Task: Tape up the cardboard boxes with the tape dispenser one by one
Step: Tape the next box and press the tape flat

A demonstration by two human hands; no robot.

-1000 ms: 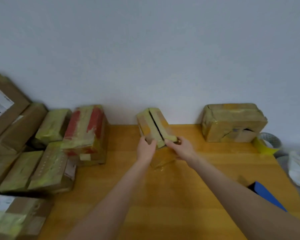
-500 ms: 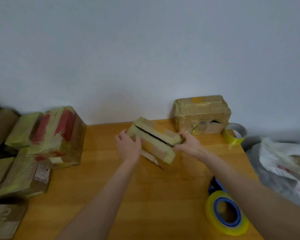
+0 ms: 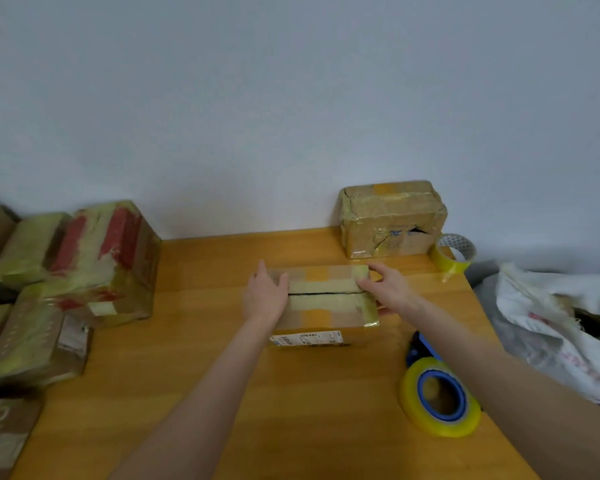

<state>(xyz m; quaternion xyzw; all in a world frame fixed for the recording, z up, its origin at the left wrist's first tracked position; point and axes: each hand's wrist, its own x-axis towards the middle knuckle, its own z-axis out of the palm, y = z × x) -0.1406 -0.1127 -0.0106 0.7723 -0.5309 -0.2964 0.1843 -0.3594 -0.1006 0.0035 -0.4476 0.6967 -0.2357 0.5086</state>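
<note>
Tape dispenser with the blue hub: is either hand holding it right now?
No, the tape dispenser lies untouched on the table, while the left hand and right hand are both on the cardboard box.

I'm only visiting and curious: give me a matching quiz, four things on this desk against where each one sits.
Things:
1 box with open seam
2 tape dispenser
3 red-striped box
4 small tape roll

Places:
A by the table's left edge
B between left hand and right hand
C near right part of the table
D next to the taped box by the wall

Pairs: 1-B; 2-C; 3-A; 4-D
</note>
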